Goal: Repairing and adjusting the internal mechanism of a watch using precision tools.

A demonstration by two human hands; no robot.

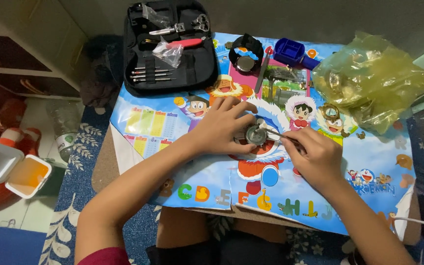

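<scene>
Left hand is down on the cartoon mat, fingers curled around a small round watch case, thumb and fingertips pinching its rim to pin it flat. The right hand comes in from the other side, fingers pressed together in a pen-style pinch on a thin metal tool, whose tip sits right over the open face of the case, just past the left fingertips.

That case looks small, hard and light, metal, probably smooth enough to skid on the glossy mat, so gripping it by the rim from both sides looks like the sound way to hold it. The inside is likely delicate; only the tool tip belongs there, and lightly. I can't tell whether the tip actually touches the case.

Beyond the fingers, toward the wall, lies an open black tool case with screwdrivers in loops. Further right sit a black watch holder, a blue block and a crumpled yellow plastic bag. Off the left elbow, on the floor, an open white box.
</scene>
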